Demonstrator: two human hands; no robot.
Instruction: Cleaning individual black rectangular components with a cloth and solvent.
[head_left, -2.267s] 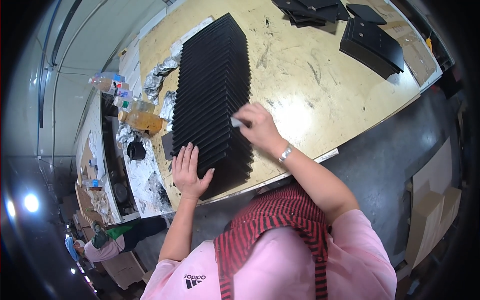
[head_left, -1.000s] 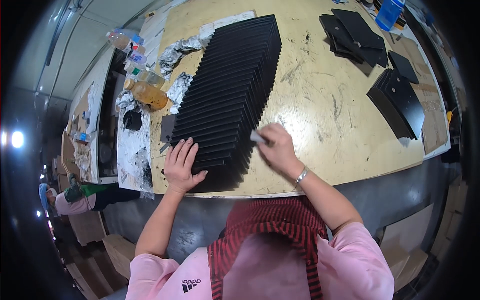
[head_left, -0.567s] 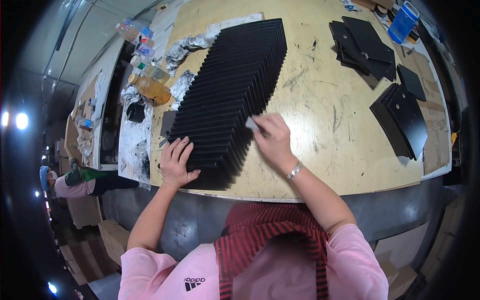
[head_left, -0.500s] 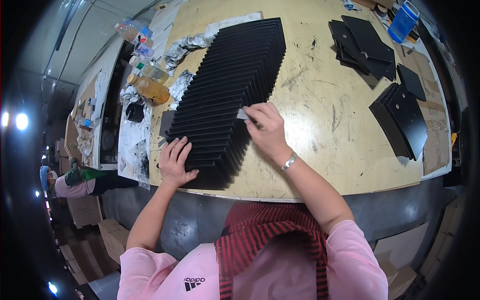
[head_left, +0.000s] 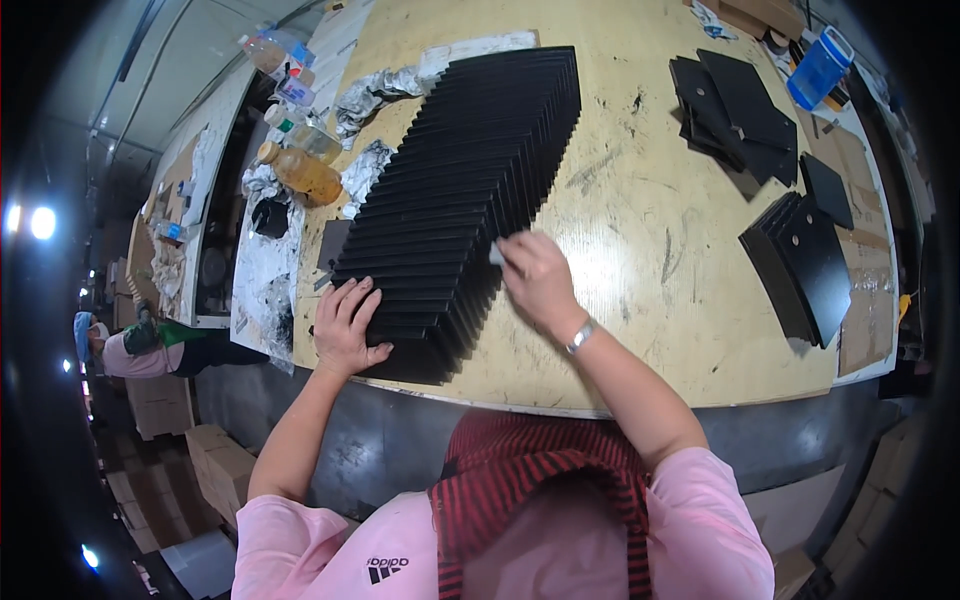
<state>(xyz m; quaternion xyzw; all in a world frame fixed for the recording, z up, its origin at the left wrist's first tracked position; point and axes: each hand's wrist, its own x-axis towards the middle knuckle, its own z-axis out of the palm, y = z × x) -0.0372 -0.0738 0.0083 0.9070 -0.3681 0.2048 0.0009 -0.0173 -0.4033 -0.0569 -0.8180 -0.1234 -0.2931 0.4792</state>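
A long row of thin black panels (head_left: 470, 160) lies on the table, overlapping like steps and running from near me to the far side. My left hand (head_left: 345, 325) rests on the near left end of the row, its fingers spread over the panels. At the right side of the row, my right hand (head_left: 542, 285) pinches a small pale grey pad (head_left: 497, 254). That pad is next to the stepped panel edges; whether it touches them I cannot tell. Most of it is hidden by my fingers, and its material is unclear.
Black panels with small holes lie in a loose pile (head_left: 735, 115) and a neater stack (head_left: 800, 265) at the right. A blue jug (head_left: 820, 68) stands beyond them. Bottles, one with amber liquid (head_left: 300, 172), and crumpled stained wrapping (head_left: 375, 95) line the left. Another person (head_left: 145, 350) is far left.
My right hand has shifted slightly nearer and to the right with the pad, along the row's right side. My left hand stays in place. The view has tilted a little.
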